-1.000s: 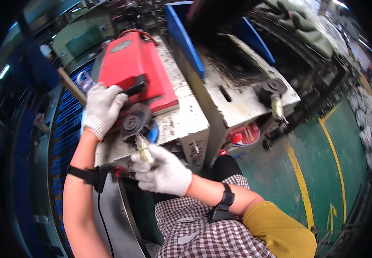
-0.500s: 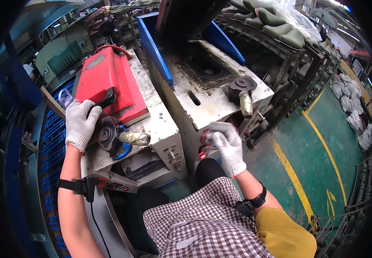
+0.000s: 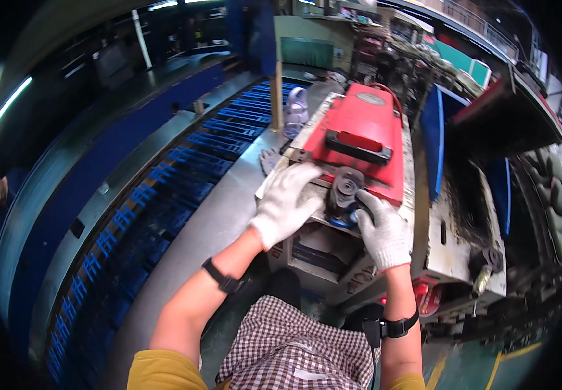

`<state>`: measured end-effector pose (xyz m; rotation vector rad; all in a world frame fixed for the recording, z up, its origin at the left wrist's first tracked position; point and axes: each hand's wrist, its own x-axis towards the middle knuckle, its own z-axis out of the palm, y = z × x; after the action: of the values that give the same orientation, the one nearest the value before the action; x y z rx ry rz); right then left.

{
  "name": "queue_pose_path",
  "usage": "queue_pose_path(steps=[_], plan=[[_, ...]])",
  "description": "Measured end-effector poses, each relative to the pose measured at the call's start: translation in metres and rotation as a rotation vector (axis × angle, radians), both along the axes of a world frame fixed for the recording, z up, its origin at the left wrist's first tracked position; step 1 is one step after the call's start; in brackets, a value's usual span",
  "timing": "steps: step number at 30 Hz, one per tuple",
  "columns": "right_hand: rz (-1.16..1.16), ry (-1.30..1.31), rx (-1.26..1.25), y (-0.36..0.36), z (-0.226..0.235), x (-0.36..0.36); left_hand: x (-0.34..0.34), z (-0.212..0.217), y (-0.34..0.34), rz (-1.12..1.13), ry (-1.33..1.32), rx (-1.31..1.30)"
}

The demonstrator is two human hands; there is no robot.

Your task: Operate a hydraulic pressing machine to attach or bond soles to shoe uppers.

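Observation:
A red-covered press machine (image 3: 375,123) with a black handle (image 3: 359,147) stands in front of me, its cover down on the white body. At its front edge is a dark round latch (image 3: 347,186) with blue parts beneath. My right hand (image 3: 385,234), in a white knitted glove, is curled at the latch's right side, around its lever, which the fingers mostly hide. My left hand (image 3: 286,203), gloved too, has its fingers stretched and apart by the machine's front left corner, left of the latch, with nothing visible in it.
A conveyor with blue slats (image 3: 157,172) runs on the left, beside a grey metal ledge (image 3: 190,250). A pale lilac sandal-like piece (image 3: 295,107) and a loose glove (image 3: 269,159) lie beyond my left hand. On the right stands a second machine (image 3: 440,244), its dark lid raised.
My view has turned left. My left hand has left the black handle for the front left corner. My right hand has come from the second machine's front to the first machine's latch.

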<state>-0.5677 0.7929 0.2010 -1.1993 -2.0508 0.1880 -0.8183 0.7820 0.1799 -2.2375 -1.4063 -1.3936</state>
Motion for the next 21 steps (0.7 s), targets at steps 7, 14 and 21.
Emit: queue_pose_path(steps=[7, 14, 21], plan=[[0.001, -0.109, -0.111, 0.01, 0.006, 0.001, -0.155, -0.089, -0.11, 0.781, -0.145, -0.478], [-0.009, -0.031, -0.143, 0.006, 0.008, 0.001, -0.236, -0.175, -0.174, 1.202, -0.075, -0.666], [-0.012, 0.052, -0.149, 0.007, 0.002, 0.001, -0.225, -0.165, -0.157, 1.21, -0.098, -0.693]])
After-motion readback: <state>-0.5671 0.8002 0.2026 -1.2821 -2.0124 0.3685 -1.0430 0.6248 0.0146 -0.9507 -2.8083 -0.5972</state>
